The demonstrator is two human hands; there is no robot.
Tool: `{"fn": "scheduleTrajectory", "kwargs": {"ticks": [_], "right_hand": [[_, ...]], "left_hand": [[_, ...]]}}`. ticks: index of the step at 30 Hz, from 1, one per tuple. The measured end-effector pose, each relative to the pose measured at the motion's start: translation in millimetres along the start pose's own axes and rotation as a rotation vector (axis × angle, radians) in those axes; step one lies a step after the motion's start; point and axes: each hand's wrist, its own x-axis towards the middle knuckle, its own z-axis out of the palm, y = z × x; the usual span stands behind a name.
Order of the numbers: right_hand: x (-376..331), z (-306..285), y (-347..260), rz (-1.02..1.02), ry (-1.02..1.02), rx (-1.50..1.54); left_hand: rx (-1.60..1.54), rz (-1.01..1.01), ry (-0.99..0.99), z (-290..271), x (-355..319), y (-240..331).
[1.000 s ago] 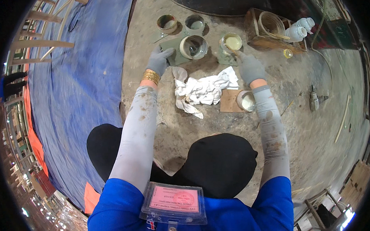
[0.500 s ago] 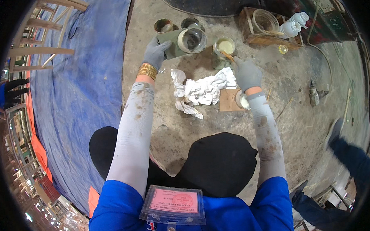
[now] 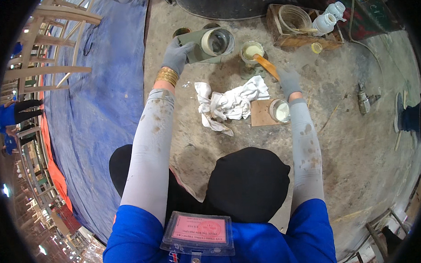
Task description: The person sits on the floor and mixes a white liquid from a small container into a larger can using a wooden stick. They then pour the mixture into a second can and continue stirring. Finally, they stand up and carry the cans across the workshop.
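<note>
My left hand [image 3: 176, 55], in a grey glove, grips the edge of a grey-green board [image 3: 196, 42]. On the board sits a clear round cup [image 3: 220, 41] with a pale band on its side. In my gloved right hand [image 3: 290, 81] is a flat orange-brown stick [image 3: 266, 66]. Its far end reaches the rim of a clear cup of pale yellow liquid [image 3: 253, 50]. Nearer to me lies a crumpled white cloth [image 3: 235, 102]. Beside it, a small clear cup with white contents [image 3: 280, 111] rests at the edge of a brown square board [image 3: 262, 113].
At the far right, a wooden crate [image 3: 281, 38] stands near white bottles [image 3: 325, 23] and a small yellow jar [image 3: 316, 47]. A drill-like tool [image 3: 364, 100] lies on the floor at right. Blue sheeting [image 3: 102, 98] covers the left, under wooden chair frames [image 3: 54, 44]. Other people are at both sides.
My right hand has shifted slightly right and the stick shows more of its length, its end nearer the cup's rim. The left hand still holds the board. A person's legs at right have moved.
</note>
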Motion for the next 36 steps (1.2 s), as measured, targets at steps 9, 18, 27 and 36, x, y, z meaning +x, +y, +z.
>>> {"fn": "scheduleTrajectory", "kwargs": {"ticks": [9, 18, 27, 36], "right_hand": [[-6.2, -22.7, -7.1, -0.356, 0.162, -0.352], [-44.7, -17.5, -41.3, -0.314, 0.106, -0.749], [-86.1, -54.0, -129.7, -0.535, 0.321, -0.364], [-92.4, -26.5, -182.6, -0.624, 0.424, -0.793]], "left_hand": [[0.05, 0.025, 0.014, 15.5, 5.7, -1.7], [0.096, 0.012, -0.063, 11.8, 25.5, 12.5], [0.001, 0.009, -0.249, 22.3, 22.0, 50.2], [-0.074, 0.236, -0.401, 38.6, 12.5, 102.8]]}}
